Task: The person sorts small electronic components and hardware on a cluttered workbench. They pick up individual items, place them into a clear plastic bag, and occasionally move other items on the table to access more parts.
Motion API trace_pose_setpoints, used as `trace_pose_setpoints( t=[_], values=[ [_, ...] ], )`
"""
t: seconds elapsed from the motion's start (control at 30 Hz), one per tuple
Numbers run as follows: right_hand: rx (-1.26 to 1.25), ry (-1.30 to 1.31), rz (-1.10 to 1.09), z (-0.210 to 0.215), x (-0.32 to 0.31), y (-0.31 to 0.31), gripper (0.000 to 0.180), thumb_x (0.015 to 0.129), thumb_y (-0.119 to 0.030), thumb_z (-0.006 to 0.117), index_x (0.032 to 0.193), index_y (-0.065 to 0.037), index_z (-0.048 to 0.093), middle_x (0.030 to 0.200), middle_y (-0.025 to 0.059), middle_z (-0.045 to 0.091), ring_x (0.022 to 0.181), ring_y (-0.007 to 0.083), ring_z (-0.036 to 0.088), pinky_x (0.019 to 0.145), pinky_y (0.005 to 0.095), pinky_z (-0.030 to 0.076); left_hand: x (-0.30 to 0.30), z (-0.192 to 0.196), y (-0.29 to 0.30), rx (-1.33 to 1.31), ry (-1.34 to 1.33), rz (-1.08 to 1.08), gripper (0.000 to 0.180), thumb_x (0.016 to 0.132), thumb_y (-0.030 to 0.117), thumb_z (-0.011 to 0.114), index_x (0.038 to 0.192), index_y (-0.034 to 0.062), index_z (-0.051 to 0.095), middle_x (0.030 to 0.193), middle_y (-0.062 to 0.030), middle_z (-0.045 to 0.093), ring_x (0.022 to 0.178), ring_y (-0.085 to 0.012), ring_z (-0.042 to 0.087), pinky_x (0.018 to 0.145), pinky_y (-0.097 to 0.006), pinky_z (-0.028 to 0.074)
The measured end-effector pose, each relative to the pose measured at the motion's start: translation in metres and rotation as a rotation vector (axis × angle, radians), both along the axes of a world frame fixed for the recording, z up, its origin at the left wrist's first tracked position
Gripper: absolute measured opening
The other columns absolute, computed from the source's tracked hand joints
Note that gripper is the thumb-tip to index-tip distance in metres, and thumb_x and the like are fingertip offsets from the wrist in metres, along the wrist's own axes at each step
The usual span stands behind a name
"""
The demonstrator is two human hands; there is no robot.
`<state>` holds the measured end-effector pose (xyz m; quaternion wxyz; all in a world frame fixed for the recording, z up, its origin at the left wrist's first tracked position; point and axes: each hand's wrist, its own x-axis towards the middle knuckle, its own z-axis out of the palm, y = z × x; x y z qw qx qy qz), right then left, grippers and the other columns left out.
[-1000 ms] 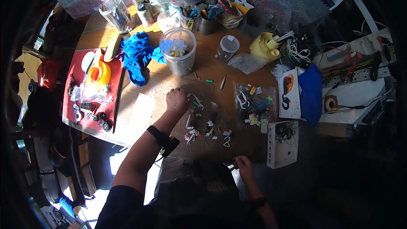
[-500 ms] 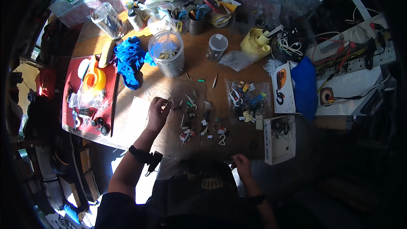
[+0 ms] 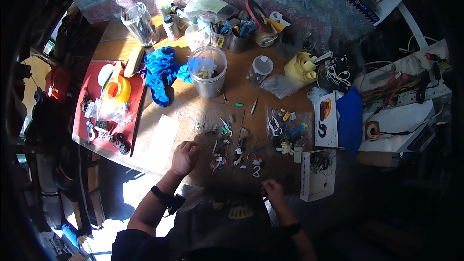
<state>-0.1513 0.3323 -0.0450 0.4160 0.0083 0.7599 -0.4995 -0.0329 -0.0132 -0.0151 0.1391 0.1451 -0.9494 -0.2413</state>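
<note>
My left hand (image 3: 185, 158) is over the near left part of the table, beside the small loose parts, fingers curled and pressed together. Whatever they may hold is too small or hidden to name. My right hand (image 3: 273, 191) hangs by the table's near edge, also with curled fingers whose contents I cannot make out. Between the hands lie a white hook-shaped piece (image 3: 256, 171), a white-and-red cluster of bits (image 3: 219, 163) and a white curved part (image 3: 226, 125). A clear bag (image 3: 289, 130) of mixed small parts lies to the right of them.
A clear tub (image 3: 208, 75) stands mid-table, with blue cloth (image 3: 159, 72) to its left. Further left, a red board (image 3: 101, 140) carries an orange tape ring (image 3: 117, 89) and small wheels. At right are an open white box (image 3: 317, 183) and a jar (image 3: 261, 66).
The whole view has shifted, with the table moving right and down in the picture. My left hand has drawn back toward me over the table. My right hand stays by the near edge.
</note>
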Motion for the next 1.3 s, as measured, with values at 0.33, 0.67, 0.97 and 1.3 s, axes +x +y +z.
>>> trace_pose_setpoints(
  t=[0.33, 0.67, 0.97, 1.3],
  values=[
    [-0.035, -0.011, -0.032, 0.010, -0.011, -0.012, 0.015, 0.089, -0.013, 0.052, 0.093, -0.001, 0.059, 0.071, 0.0031, 0.058, 0.061, 0.0089, 0.054, 0.056, 0.0220, 0.045, -0.002, -0.007, 0.002, 1.402, 0.244, 0.577, 0.011, 0.081, 0.004, 0.057, 0.073, -0.0009, 0.061, 0.070, -0.0072, 0.060, 0.060, -0.0137, 0.058, 0.052, -0.024, 0.048],
    [-0.078, 0.556, 0.359, 0.025, -0.081, -0.122, 0.015, 0.082, -0.009, 0.060, 0.095, -0.003, 0.059, 0.075, 0.0049, 0.059, 0.064, 0.0145, 0.056, 0.058, 0.0280, 0.045, 0.029, -0.013, 0.006, 1.710, 0.062, 0.708, 0.010, 0.085, 0.011, 0.051, 0.092, 0.0048, 0.050, 0.063, -0.0038, 0.052, 0.049, -0.0134, 0.052, 0.045, -0.024, 0.044],
    [0.452, 0.850, 0.675, 0.011, -0.102, -0.197, 0.019, 0.070, -0.015, 0.067, 0.084, -0.007, 0.057, 0.083, 0.0094, 0.057, 0.084, 0.0288, 0.057, 0.071, 0.0385, 0.046, 0.052, -0.009, 0.007, 1.623, 0.022, 0.614, 0.015, 0.087, 0.017, 0.053, 0.094, 0.0032, 0.051, 0.061, -0.0035, 0.051, 0.049, -0.0120, 0.051, 0.044, -0.024, 0.042],
    [0.079, 0.901, 0.771, 0.016, -0.083, -0.214, 0.010, 0.074, -0.011, 0.063, 0.082, -0.008, 0.059, 0.083, 0.0094, 0.059, 0.080, 0.0292, 0.057, 0.068, 0.0379, 0.046, 0.058, -0.019, 0.009, 1.648, 0.027, 0.585, 0.012, 0.088, 0.015, 0.052, 0.093, 0.0032, 0.051, 0.062, -0.0027, 0.051, 0.049, -0.0115, 0.050, 0.046, -0.023, 0.043]
  ],
)
